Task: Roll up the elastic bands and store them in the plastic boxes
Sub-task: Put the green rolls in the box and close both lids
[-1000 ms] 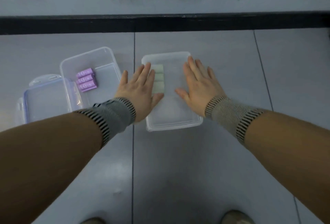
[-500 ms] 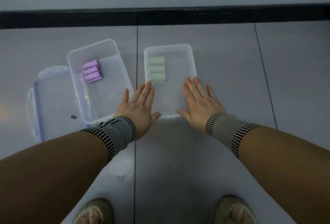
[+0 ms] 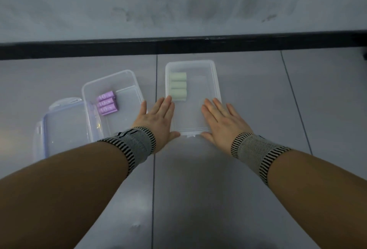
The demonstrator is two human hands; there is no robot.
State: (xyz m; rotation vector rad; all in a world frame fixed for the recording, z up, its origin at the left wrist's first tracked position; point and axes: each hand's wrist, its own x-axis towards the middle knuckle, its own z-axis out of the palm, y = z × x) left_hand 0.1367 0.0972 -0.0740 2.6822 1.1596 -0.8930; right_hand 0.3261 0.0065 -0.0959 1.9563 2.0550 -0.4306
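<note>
Three rolled green elastic bands [image 3: 178,86] lie side by side in a column against the far left wall of a clear plastic box [image 3: 216,82] that stands on the tiled floor [image 3: 248,199]. This box appears to be covered by its clear lid, though the transparency makes this hard to confirm. To its left, a second clear plastic box [image 3: 111,82] stands open and slightly angled; three rolled purple elastic bands [image 3: 107,104] lie stacked in a column near its far left wall. The loose lid [image 3: 65,127] of that box lies flat on the floor just beside it, on the left.

The left hand [image 3: 157,120] lies flat with straight fingers along the near left edge of the green-band box, holding nothing; its fingertips reach close to the nearest green roll. The right hand [image 3: 222,122] lies flat with straight, slightly spread fingers on the near right part of the same box, holding nothing. Both wrists carry grey striped wristbands [image 3: 135,145].

A black skirting strip [image 3: 178,46] runs along the base of a grey wall [image 3: 178,0] beyond the boxes.
</note>
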